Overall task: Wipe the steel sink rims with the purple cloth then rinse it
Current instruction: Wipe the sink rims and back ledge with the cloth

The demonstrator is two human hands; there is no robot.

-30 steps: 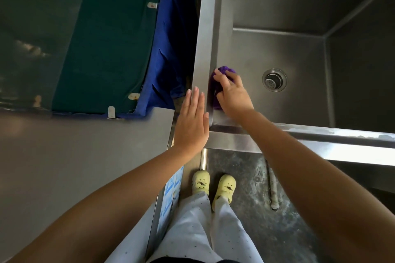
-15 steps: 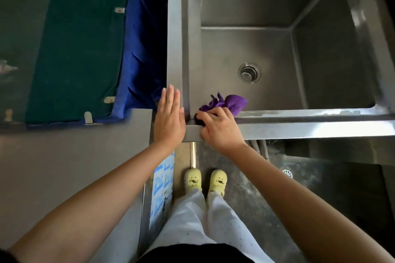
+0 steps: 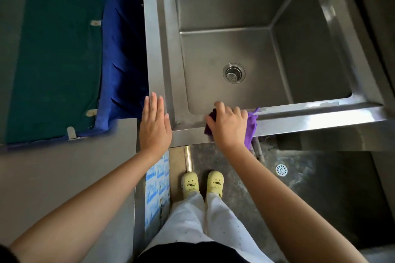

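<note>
Yellow clogs (image 3: 190, 183): on the floor, below the sink's front rim.
Left hand (image 3: 155, 126): flat, fingers straight and together, resting at the steel sink (image 3: 310, 119) front-left corner.
Right hand (image 3: 229, 126): fingers curled over purple cloth (image 3: 251, 126), pressing it on the front rim.
Cloth position: bunched on front rim near left corner, tail hanging over outer edge.
Drain strainer (image 3: 233, 73): mid basin floor.
Blue fabric (image 3: 121, 60): beside left rim.

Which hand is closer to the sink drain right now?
Right. The right hand holds the purple cloth on the near rim, in front of the drain; the left hand lies flat at the rim's left corner, farther off.
</note>
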